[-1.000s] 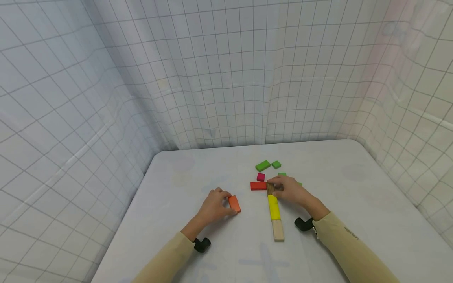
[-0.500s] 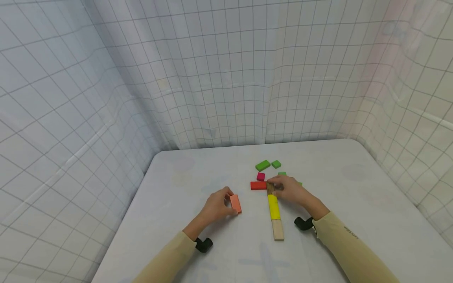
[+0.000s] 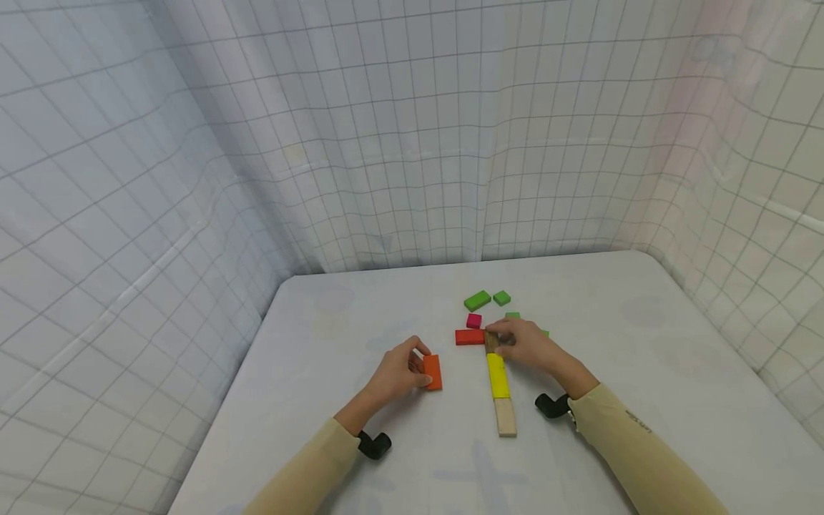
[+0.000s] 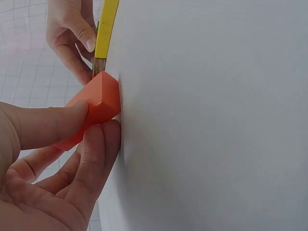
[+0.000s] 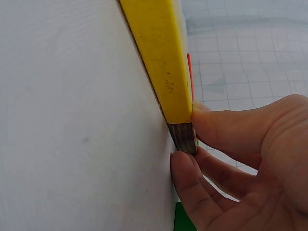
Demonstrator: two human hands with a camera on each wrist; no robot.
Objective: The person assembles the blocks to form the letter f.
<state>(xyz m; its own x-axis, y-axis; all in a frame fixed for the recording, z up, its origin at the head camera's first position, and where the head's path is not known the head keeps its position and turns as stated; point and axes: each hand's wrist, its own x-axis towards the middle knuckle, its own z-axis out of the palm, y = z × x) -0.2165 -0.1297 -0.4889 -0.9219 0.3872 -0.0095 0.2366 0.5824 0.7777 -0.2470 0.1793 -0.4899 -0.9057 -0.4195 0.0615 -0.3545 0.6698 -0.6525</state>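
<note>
Orange block [image 4: 98, 96] looks to me like painted wood or plastic, can't tell which: smooth, soft sheen. Yellow block [image 5: 159, 62]: smooth coat, slightly glossy, dark specks of wear. Dark brown block [image 5: 184, 138] I read as wood, streaky grain. Pale block [image 3: 506, 418]: bare-wood look, matt. Tabletop [image 3: 360, 307] smooth, matt. Curtain [image 3: 412, 143]: thin, creased sheeting, faint shine. Sleeves [image 3: 309, 465]: matt cloth.

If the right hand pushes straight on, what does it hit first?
Most likely the red block: in the head view it lies just past the right hand, beside the brown block. Hand height is unclear, so it might pass over.
</note>
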